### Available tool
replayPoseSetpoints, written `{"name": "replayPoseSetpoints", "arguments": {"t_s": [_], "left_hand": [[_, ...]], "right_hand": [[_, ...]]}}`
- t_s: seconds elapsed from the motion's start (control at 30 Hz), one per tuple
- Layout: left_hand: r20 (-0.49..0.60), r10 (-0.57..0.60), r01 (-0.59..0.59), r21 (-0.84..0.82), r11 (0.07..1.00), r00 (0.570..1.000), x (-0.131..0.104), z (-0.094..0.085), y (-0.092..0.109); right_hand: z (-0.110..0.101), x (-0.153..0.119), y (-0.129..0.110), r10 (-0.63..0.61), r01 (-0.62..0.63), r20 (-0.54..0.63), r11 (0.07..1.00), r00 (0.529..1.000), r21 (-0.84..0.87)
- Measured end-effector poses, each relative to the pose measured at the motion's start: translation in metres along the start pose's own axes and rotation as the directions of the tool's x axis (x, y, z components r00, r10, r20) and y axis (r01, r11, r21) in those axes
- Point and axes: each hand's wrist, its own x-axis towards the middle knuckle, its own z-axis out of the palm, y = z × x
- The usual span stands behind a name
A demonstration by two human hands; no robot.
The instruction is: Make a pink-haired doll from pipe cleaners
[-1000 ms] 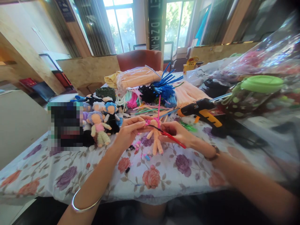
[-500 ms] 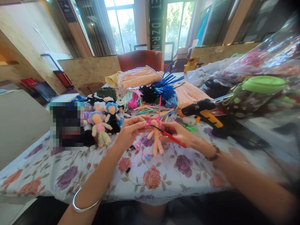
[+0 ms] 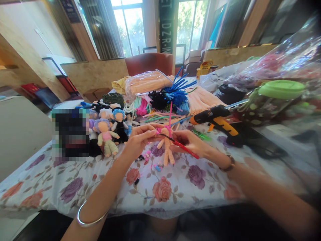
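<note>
A small peach doll (image 3: 168, 150) of fuzzy pipe cleaner, with bright pink strands about its head, hangs between my two hands above the table. The fingers of my left hand (image 3: 142, 135) pinch the pink pipe cleaner (image 3: 158, 131) at the left of the head. In my right hand (image 3: 188, 141) are red-handled scissors (image 3: 184, 149), their thin dark blades reaching left across the doll's upper body toward my left fingertips. One pink strand (image 3: 171, 113) sticks straight up from the head. My fingers partly cover the head and the scissors' handles.
Finished dolls (image 3: 106, 137) are grouped on the left, beside a blurred-out patch. Behind lie loose pipe cleaners (image 3: 160, 117) and blue bundles (image 3: 178, 93). A glue gun (image 3: 215, 117) and a green-lidded jar (image 3: 281, 89) stand right. Small scraps (image 3: 157, 168) dot the floral tablecloth (image 3: 100, 187).
</note>
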Motion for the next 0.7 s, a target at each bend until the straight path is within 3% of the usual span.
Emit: {"name": "replayPoseSetpoints", "arguments": {"t_s": [0.2, 0.4, 0.7], "left_hand": [[-0.003, 0.004, -0.004, 0.004, 1.000, 1.000, 0.0003, -0.0013, -0.0013], [0.027, 0.003, -0.002, -0.012, 1.000, 1.000, 0.0007, -0.0010, -0.0020], [0.034, 0.030, -0.029, -0.031, 0.999, 0.999, -0.0001, -0.0010, 0.0001]], "right_hand": [[0.0001, -0.0003, -0.0014, -0.014, 0.015, 0.023, 1.000, 1.000, -0.022], [-0.0014, 0.0000, 0.0015, -0.024, 0.015, -0.062, 0.990, 0.998, -0.137], [-0.0024, -0.0019, 0.0009, -0.055, 0.044, -0.068, 0.988, 0.996, -0.149]]}}
